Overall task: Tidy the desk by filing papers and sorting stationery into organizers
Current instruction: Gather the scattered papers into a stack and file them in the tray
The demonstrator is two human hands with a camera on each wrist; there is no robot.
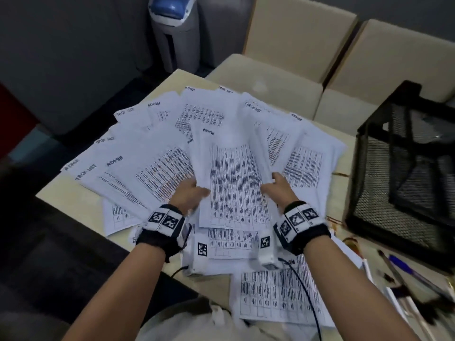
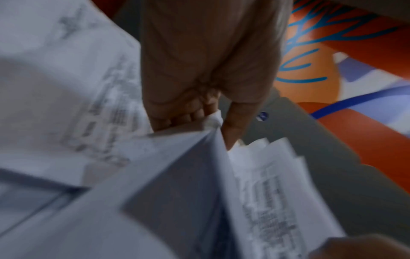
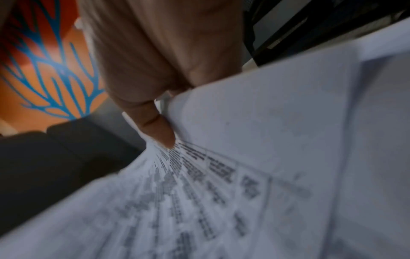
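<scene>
Several printed sheets (image 1: 157, 148) lie fanned out over the beige desk (image 1: 69, 200), some hand-labelled at the top. One sheet with a dense table (image 1: 234, 178) is lifted in the middle between both hands. My left hand (image 1: 190, 193) pinches its left edge, thumb on top; the left wrist view shows the fingers (image 2: 184, 115) curled under the paper (image 2: 155, 192). My right hand (image 1: 277, 187) pinches the right edge, which curls upward; the thumb (image 3: 157, 129) presses on the printed face (image 3: 221, 175).
A black mesh organizer (image 1: 403, 168) stands at the desk's right. Pens (image 1: 408, 271) lie loose in front of it. More sheets (image 1: 275, 296) lie near my body. Beige chairs (image 1: 295, 45) and a grey bin (image 1: 176, 30) stand beyond the desk.
</scene>
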